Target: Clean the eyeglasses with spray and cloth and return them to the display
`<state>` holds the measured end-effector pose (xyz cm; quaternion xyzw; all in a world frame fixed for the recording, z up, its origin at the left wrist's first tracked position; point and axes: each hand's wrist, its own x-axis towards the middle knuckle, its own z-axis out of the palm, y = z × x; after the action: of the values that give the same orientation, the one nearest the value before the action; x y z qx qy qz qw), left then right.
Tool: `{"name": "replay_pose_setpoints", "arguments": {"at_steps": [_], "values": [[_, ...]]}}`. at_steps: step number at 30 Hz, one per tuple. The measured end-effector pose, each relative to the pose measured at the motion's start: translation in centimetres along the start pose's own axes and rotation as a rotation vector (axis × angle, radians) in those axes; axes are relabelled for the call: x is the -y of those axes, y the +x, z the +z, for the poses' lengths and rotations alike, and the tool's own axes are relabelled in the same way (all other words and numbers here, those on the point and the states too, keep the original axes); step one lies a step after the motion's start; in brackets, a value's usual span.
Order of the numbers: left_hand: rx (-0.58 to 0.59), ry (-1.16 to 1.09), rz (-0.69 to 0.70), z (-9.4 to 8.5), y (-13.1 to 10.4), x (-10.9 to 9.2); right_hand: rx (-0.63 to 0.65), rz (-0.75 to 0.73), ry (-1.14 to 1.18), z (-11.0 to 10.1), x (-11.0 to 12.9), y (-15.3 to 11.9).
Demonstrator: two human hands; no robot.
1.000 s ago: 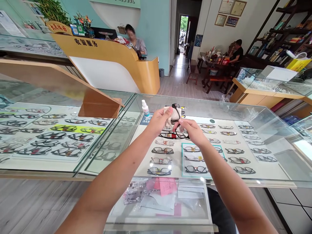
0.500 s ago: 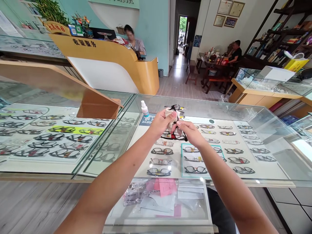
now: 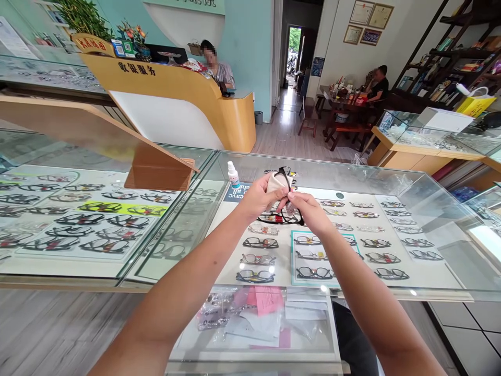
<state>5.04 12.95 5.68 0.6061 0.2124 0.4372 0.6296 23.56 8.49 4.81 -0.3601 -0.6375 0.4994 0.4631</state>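
Above the glass display case, my left hand [image 3: 258, 201] is closed on a pale cleaning cloth [image 3: 275, 183], its fingers partly hidden behind it. My right hand [image 3: 307, 210] pinches a pair of black-framed eyeglasses [image 3: 289, 180] near the middle. One rim stands up against the cloth; the lower part hangs beside the right fingers. The two hands nearly touch. Left of them, a small white spray bottle [image 3: 233, 176] with a blue base stands upright on the glass.
Rows of spectacles [image 3: 260, 243] lie inside the glass case [image 3: 442, 183]. A brown slanted board [image 3: 156, 169] rises at left. Below are papers and plastic bags [image 3: 254, 324]. Beyond stand a yellow service counter [image 3: 238, 117] with a person [image 3: 221, 70], and another person [image 3: 378, 86] at a table.
The eyeglasses have turned, so the upper rim shows more plainly. The cloth now lies flatter behind that rim, and the left fingers have shifted on it. The bottle has stayed put.
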Motion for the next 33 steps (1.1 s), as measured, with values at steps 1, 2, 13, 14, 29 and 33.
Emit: {"name": "replay_pose_setpoints", "arguments": {"at_steps": [1,2,13,14,29,33], "values": [[-0.051,0.014,0.013,0.2,0.0,0.1,0.005,-0.004,-0.01,0.2,-0.1,0.0],[-0.108,0.027,0.025,0.4,0.0,0.2,0.013,-0.006,-0.018,0.5,-0.1,0.0],[-0.252,-0.183,-0.105,0.2,0.8,0.9,-0.071,0.066,0.193,0.4,-0.1,0.2],[-0.241,-0.217,-0.119,0.1,0.9,0.8,-0.09,0.077,0.254,0.3,0.0,0.3],[-0.222,-0.314,-0.328,-0.7,0.8,0.5,-0.347,-0.005,0.359,-1.6,1.1,0.3],[-0.137,-0.32,-0.34,-0.1,0.3,0.5,-0.381,-0.013,0.284,-1.5,1.1,0.4]]}}
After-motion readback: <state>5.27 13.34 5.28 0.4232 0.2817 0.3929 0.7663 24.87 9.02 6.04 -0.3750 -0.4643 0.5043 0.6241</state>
